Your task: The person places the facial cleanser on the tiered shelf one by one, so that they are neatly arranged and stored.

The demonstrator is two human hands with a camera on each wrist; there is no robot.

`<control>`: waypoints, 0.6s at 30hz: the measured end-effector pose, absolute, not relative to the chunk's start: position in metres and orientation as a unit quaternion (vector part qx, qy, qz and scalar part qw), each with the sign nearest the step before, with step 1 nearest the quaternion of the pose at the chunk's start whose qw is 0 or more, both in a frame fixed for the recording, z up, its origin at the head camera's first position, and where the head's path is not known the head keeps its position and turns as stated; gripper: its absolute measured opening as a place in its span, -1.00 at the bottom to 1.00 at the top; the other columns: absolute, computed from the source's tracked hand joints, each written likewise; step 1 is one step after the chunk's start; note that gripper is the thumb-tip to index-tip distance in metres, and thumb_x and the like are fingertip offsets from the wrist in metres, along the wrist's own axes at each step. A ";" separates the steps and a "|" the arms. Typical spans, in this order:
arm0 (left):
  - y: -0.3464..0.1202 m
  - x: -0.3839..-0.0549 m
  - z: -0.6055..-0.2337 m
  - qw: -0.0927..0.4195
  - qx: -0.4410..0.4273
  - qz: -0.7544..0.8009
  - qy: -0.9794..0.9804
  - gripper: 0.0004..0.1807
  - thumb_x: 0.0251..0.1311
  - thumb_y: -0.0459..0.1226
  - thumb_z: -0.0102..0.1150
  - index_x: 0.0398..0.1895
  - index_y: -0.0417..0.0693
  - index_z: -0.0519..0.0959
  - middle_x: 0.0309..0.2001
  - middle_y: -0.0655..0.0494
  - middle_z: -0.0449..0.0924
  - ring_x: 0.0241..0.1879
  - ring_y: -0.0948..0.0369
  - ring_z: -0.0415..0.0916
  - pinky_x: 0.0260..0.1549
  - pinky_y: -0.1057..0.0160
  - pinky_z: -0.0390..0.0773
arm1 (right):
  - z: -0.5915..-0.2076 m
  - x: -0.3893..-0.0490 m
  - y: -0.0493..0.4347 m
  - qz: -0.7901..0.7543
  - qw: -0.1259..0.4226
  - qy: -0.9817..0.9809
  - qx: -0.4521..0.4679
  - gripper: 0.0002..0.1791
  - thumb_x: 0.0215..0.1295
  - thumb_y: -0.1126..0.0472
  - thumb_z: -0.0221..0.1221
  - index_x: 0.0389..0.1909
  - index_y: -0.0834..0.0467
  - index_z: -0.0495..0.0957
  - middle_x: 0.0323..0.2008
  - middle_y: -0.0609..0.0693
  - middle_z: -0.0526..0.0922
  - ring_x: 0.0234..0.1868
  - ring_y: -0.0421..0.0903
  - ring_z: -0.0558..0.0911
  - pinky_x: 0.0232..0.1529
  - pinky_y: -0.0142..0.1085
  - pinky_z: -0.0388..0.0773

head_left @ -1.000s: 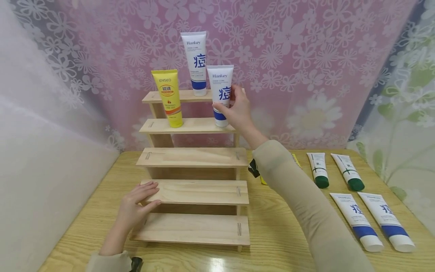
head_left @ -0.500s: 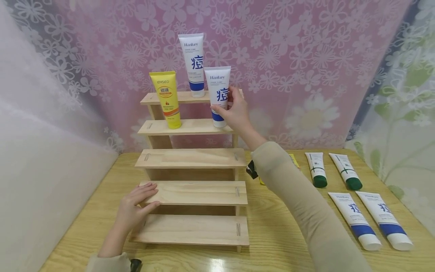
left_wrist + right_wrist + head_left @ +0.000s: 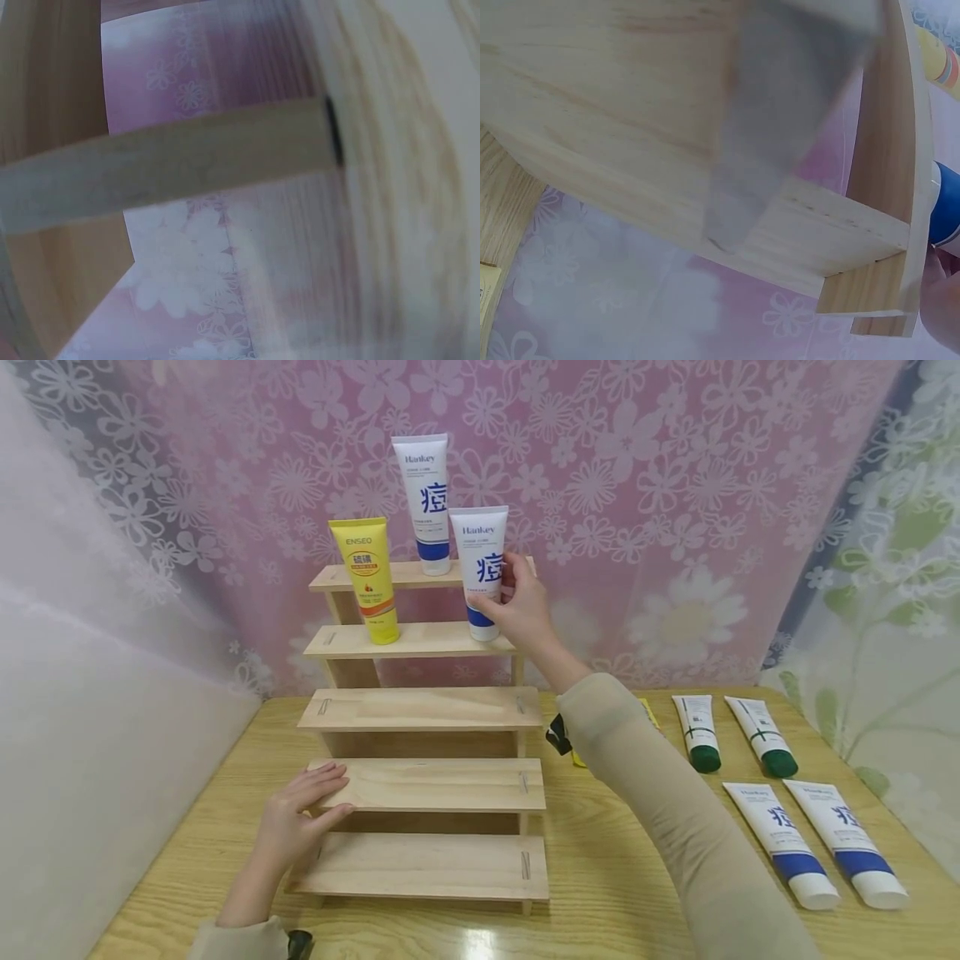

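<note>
In the head view my right hand point(image 3: 525, 603) grips the lower half of a white-and-blue squeeze tube point(image 3: 478, 547), thumb in front and fingers behind its right edge. That tube stands upright, cap down, on the second shelf from the top of a stepped wooden rack point(image 3: 420, 708). A yellow tube point(image 3: 366, 578) is upright on the same shelf, to the left. Behind them, another white-and-blue tube point(image 3: 424, 502) occupies the top shelf. My left hand point(image 3: 296, 814) rests on the left end of the fourth shelf, fingers extended. The right wrist view catches the gripped tube's blue band point(image 3: 946, 202) at its right edge.
On the wooden table point(image 3: 600, 877) to the right lie two green-capped tubes, one here point(image 3: 697, 731), and two more white-and-blue tubes, one here point(image 3: 783, 843). Something yellow point(image 3: 577, 758) is mostly hidden by the right sleeve. A floral curtain point(image 3: 637, 527) hangs behind the rack.
The whole head view has shifted slightly. Both hands keep their places on the rack and the tube, and the tube stays on its shelf.
</note>
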State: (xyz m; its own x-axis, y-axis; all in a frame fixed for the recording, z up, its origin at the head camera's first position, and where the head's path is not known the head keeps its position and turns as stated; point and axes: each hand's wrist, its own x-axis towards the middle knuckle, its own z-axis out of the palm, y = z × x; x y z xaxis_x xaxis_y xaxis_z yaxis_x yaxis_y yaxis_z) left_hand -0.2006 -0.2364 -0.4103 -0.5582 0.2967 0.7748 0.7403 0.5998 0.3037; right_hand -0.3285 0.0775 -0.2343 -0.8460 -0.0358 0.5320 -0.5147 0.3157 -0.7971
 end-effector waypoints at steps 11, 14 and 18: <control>-0.234 -0.200 -0.408 0.353 -0.317 -0.314 -0.822 -0.61 -0.38 -0.30 0.43 -0.34 -0.23 0.63 -0.17 -0.06 0.59 -0.12 0.00 0.50 0.05 0.04 0.28 | -0.236 -0.329 0.080 0.551 0.187 -0.795 0.172 -0.29 0.04 0.22 0.27 0.20 0.16 0.15 -0.07 0.08 0.45 -0.06 -0.11 0.47 -0.04 -0.35 0.44; -0.235 -0.200 -0.408 0.352 -0.315 -0.316 -0.823 -0.61 -0.39 -0.31 0.43 -0.34 -0.23 0.63 -0.18 -0.06 0.59 -0.12 0.00 0.50 0.06 0.05 0.27 | -0.235 -0.328 0.080 0.553 0.181 -0.794 0.175 -0.29 0.04 0.23 0.26 0.20 0.16 0.14 -0.06 0.08 0.44 -0.05 -0.10 0.47 -0.02 -0.34 0.44; -0.235 -0.200 -0.408 0.356 -0.318 -0.316 -0.820 -0.62 -0.40 -0.32 0.44 -0.35 -0.24 0.63 -0.18 -0.07 0.59 -0.12 -0.01 0.50 0.06 0.05 0.28 | -0.228 -0.318 0.079 0.559 0.169 -0.792 0.176 -0.30 0.06 0.27 0.24 0.20 0.18 0.13 -0.02 0.12 0.43 -0.01 -0.07 0.46 0.00 -0.31 0.42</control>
State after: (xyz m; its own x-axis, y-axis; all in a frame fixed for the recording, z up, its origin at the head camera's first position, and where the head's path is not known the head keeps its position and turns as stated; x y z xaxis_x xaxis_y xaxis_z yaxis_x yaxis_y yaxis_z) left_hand -0.2000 -0.2346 -0.4079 -0.5445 0.2955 0.7850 0.7463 0.5980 0.2925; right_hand -0.3183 0.0786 -0.2284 -0.8807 -0.0910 0.4648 -0.4684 0.3126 -0.8263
